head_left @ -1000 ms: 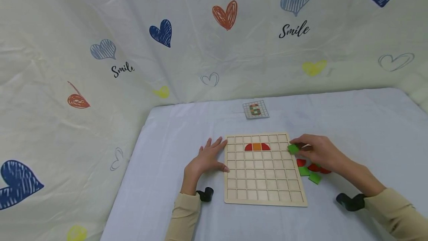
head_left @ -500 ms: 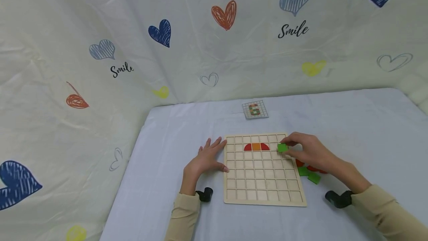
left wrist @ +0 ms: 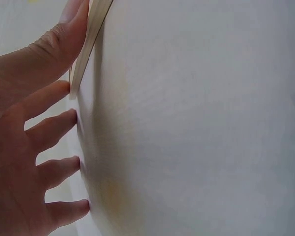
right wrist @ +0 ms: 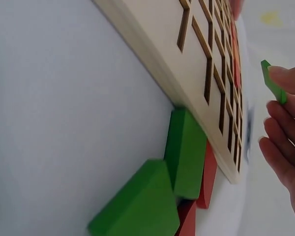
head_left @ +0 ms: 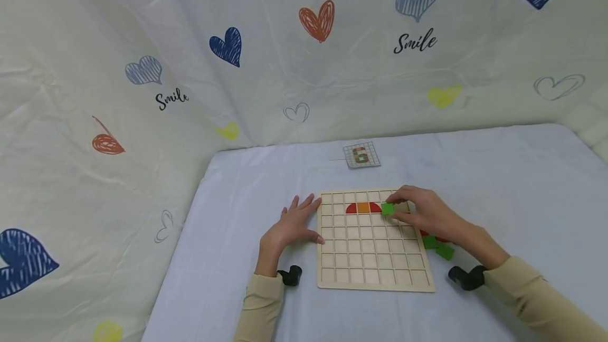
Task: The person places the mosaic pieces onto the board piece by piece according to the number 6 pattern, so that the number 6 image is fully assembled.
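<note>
Green tile (head_left: 387,209), right of centre: pinched by right hand (head_left: 427,210); left hand (head_left: 292,225), fingers splayed, touches board (head_left: 368,247), likely steadying.

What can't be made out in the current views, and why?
Pattern card, head view: too small to read square by square.
Red pieces, head view: partly covered by the right hand; number unclear.
Board, left wrist view: mostly hidden by the left hand and cut off by the top edge.
Held green piece, right wrist view: partly behind the right hand's thumb.
</note>
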`<state>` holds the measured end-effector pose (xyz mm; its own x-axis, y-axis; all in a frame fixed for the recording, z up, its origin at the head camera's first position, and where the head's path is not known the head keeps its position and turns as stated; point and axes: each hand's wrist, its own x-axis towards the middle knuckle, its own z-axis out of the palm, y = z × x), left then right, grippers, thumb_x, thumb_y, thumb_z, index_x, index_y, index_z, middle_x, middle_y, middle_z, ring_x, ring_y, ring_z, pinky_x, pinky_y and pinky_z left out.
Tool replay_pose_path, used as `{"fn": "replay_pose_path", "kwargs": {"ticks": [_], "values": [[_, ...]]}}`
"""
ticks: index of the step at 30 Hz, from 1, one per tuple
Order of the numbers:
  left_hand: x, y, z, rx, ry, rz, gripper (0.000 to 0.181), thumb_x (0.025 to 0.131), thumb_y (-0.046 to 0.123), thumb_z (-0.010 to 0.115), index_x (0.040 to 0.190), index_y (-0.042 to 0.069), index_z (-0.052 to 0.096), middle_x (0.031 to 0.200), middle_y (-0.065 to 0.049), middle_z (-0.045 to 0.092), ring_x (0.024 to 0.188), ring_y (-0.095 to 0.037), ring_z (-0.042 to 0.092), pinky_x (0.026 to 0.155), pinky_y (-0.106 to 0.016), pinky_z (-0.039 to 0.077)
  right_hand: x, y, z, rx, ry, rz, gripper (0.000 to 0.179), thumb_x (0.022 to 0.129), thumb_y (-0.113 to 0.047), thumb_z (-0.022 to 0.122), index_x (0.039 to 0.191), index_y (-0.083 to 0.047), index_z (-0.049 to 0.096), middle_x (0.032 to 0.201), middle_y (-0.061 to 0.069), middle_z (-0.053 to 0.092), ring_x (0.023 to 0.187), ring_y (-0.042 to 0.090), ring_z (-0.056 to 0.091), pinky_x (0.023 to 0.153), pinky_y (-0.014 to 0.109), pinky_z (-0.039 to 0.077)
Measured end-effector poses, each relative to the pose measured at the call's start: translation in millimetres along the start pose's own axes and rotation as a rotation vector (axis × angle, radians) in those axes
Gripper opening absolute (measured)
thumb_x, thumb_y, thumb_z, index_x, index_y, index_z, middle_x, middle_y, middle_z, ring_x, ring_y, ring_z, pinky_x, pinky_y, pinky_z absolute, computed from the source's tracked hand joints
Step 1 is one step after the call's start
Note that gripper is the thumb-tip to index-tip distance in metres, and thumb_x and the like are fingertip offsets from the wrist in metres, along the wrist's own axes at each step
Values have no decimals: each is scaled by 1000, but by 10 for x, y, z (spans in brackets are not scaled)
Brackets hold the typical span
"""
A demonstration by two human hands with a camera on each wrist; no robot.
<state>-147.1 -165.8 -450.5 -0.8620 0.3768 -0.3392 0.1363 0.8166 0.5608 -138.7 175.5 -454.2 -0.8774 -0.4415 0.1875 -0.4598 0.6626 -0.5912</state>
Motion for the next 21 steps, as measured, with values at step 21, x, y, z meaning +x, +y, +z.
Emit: {"fn": "replay_pose_path", "kwargs": {"ticks": [21], "values": [[17,-2,6,4,-3,-4,104,78,29,91,163,21,32,173,-1,18,161,-38,-1,126,-65,4,274,-169,228,43,-73,-70,20,85,-9,83,104,-6,77,91,-3,68,81,18,58,71,31,50]]}}
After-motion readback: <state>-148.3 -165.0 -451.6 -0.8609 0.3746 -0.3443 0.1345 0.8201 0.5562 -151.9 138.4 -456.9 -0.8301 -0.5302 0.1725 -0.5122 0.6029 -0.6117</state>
